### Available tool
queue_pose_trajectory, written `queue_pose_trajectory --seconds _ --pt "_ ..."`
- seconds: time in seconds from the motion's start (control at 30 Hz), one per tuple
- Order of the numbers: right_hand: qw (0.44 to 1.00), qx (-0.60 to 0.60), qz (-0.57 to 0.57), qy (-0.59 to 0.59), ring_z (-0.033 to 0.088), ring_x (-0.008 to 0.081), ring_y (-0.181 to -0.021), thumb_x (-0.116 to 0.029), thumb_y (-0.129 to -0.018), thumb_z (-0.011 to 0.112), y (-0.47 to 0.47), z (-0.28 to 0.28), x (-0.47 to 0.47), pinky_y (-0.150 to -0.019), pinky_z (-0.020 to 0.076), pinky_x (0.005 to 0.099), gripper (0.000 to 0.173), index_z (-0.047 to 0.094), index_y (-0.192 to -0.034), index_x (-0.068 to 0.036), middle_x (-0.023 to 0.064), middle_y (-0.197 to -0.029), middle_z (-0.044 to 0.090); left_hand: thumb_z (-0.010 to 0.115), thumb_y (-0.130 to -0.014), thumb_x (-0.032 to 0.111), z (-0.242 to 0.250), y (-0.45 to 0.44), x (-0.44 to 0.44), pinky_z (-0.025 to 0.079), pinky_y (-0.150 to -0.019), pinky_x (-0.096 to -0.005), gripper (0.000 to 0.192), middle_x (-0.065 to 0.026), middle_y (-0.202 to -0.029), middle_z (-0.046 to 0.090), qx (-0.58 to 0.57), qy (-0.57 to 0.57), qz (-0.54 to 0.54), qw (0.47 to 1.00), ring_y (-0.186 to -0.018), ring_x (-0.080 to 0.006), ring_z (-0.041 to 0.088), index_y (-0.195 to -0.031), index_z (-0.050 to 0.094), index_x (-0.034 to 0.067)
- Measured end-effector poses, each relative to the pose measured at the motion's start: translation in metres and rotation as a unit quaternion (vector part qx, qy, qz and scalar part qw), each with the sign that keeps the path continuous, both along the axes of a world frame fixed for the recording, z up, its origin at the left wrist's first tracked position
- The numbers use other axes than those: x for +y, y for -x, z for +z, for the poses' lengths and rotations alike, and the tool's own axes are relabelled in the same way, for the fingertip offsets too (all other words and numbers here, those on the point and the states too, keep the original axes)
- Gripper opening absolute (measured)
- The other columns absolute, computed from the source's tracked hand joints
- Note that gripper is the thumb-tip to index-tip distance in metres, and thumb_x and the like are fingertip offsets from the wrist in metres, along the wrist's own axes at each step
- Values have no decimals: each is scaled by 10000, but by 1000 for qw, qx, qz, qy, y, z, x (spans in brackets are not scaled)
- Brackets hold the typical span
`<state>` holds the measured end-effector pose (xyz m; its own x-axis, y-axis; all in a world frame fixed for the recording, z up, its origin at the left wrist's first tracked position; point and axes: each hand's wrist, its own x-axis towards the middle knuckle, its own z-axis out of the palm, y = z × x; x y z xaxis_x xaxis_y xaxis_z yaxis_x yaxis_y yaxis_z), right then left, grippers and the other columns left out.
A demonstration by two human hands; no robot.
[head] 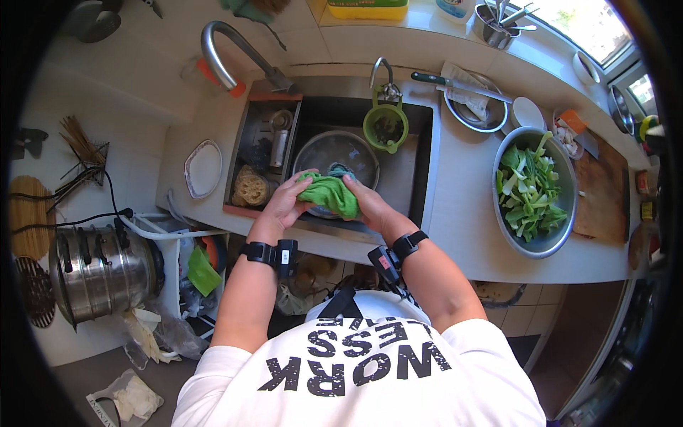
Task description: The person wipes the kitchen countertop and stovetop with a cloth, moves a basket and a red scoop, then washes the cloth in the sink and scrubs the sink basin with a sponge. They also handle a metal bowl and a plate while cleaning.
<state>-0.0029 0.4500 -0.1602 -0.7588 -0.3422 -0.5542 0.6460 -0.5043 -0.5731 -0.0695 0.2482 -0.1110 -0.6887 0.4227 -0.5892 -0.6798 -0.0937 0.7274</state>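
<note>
A bunched green cloth [331, 196] is held between my left hand [288, 200] and my right hand [368, 202], above the near edge of the sink basin. Beneath it in the sink [411, 176] lies a round metal bowl [349, 147] that looks to hold water. A blue-green cloth or scourer [341, 171] shows just behind the green cloth; whether it touches my fingers I cannot tell. A green plastic strainer [385, 127] with dark scraps in it hangs below the small tap [381, 69]. Both wrists wear black straps with small boxes.
Right of the sink, a large metal bowl [573, 197] holds chopped leafy greens, beside a wooden cutting board [608, 187]. A green-handled knife [432, 79] lies across a steel bowl [504, 120]. Left are a large curved faucet [213, 48], a white plate [204, 169] and a steamer pot [106, 272].
</note>
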Motion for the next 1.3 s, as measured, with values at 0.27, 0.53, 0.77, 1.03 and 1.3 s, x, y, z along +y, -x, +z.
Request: queue_pose_trajectory --seconds 0.27,0.53,0.77,1.03,1.3 --pt "981 -64 -182 -33 640 221 -1047 -295 -1014 490 -31 22 -13 -908 519 341 353 587 -1264 -65 88 -1173 649 608 -969 160 31 -40 -52 548 -813 -302 163 -46 -1041 676 77 -105 162 978 -959 -160 660 -1122 610 103" --pt "846 391 -14 -363 556 217 -1058 -44 -837 554 -88 82 -60 -919 469 335 596 473 -1424 -105 124 -1269 548 712 -911 167 95 -77 -67 482 -831 -239 256 16 -986 586 250 0 -72 965 -927 -73 578 -1133 598 105" --pt "863 326 41 -384 593 237 -692 -239 -894 696 -151 118 -71 -663 482 356 262 651 -1012 -8 128 -866 655 807 -790 188 110 -130 -51 475 -899 -289 406 -60 -1098 572 463 156 -227 842 -1012 -145 569 -1117 609 50" --pt "858 278 -179 -394 605 170 -838 -119 -930 652 -239 99 -29 -774 476 283 203 690 -1078 13 87 -912 649 826 -733 197 109 -163 -43 501 -876 -351 442 -111 -1027 667 461 196 -343 795 -953 -267 636 -1105 651 32" --pt "901 198 -245 -297 533 47 -773 -86 -924 661 -317 132 39 -704 453 219 145 671 -1047 -9 -22 -852 621 811 -747 206 117 -199 30 489 -780 -332 320 -100 -921 634 488 135 -430 748 -863 -239 605 -925 619 21"
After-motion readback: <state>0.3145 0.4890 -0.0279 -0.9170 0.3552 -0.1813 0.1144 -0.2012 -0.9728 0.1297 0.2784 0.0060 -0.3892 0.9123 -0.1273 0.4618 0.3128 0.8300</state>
